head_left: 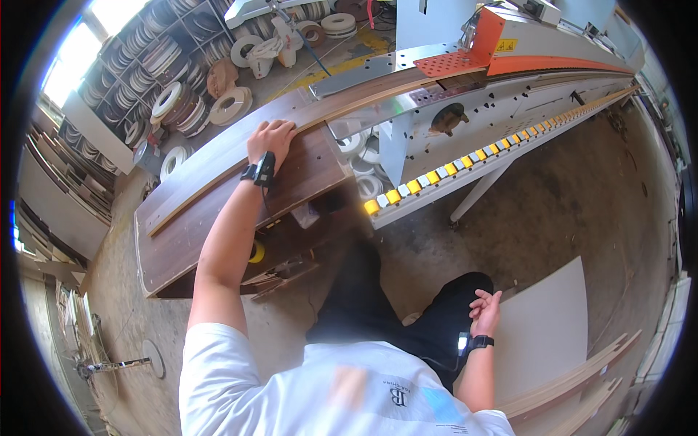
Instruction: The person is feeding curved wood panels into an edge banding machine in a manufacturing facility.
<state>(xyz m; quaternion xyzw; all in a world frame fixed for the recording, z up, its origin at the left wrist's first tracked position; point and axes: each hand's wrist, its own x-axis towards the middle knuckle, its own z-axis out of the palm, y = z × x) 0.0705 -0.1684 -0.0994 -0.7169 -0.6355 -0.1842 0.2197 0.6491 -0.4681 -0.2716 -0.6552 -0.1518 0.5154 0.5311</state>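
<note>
My left hand (pixel 272 141) rests on a long wood-grain board (pixel 200 190), with its fingers bent together over the near edge; the thumb is hidden. The board lies on a brown wooden worktable (pixel 298 166) and reaches right into the infeed of a long machine (pixel 502 58) with an orange guard. My right hand (pixel 485 311) hangs low beside my right thigh, palm turned up. Its fingers are loosely bent and apart, holding nothing. The closest thing to it is a pale panel (pixel 545 320) leaning at the lower right.
A support rail (pixel 436 176) with yellow and white rollers runs along the machine's near side. Racks of edge-banding rolls (pixel 149 54) stand at the back left. Stacked boards (pixel 65 192) lean at the far left. Wooden strips (pixel 574 392) lie at the lower right.
</note>
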